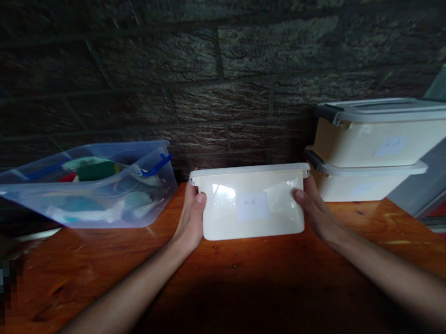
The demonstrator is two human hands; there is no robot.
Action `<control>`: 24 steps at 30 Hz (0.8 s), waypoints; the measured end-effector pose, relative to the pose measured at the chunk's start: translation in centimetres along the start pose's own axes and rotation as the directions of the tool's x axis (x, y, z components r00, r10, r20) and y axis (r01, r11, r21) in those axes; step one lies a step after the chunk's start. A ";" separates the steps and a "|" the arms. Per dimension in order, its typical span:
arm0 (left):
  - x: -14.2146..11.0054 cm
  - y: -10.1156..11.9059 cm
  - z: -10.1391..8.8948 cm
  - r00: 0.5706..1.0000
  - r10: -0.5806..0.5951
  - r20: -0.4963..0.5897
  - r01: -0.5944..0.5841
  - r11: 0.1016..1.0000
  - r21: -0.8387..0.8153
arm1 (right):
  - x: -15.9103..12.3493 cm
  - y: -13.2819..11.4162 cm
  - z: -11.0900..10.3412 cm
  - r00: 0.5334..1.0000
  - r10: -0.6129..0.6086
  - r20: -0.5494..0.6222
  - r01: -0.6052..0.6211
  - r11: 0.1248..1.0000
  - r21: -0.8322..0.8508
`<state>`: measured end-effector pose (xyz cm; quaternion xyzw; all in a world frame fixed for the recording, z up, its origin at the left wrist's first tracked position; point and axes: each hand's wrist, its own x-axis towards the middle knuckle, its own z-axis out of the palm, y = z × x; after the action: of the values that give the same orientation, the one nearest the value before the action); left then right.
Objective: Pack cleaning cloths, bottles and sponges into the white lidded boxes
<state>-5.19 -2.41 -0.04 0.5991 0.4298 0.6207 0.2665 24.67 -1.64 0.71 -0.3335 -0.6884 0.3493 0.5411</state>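
Note:
A cream plastic storage box (222,222) with a pale lid (249,170) is held between my two hands over the wooden table. A small paper label (253,206) with faint writing is stuck to its front. My left hand (191,213) grips the box's left side, its thumb on the front corner. On the opposite side my right hand (317,207) does the same, thumb pressed near the front edge. Most fingers are hidden behind the box. Whether its base touches the table I cannot tell.
To the left, a clear open bin (110,223) with blue handles holds a green item and other things. Two lidded cream boxes, the upper one (386,143) on the lower one (354,185), stand at right. A dark brick wall (219,102) rises behind the table (169,284).

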 end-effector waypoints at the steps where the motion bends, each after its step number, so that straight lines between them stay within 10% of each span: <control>1: 0.0 -0.1 0.0 1.000 -0.016 0.003 0.016 1.000 -0.021 | 0.0 0.0 0.0 1.000 -0.007 0.005 0.007 1.000 -0.009; 24: 0.2 0.1 -0.1 0.999 0.033 -0.006 -0.033 0.999 0.032 | 0.2 1.2 0.3 0.999 -0.027 -0.035 0.028 1.000 0.012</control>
<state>-5.34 -2.26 0.15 0.6084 0.4306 0.6199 0.2453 24.49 -0.89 -0.22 -0.3267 -0.6811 0.3402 0.5600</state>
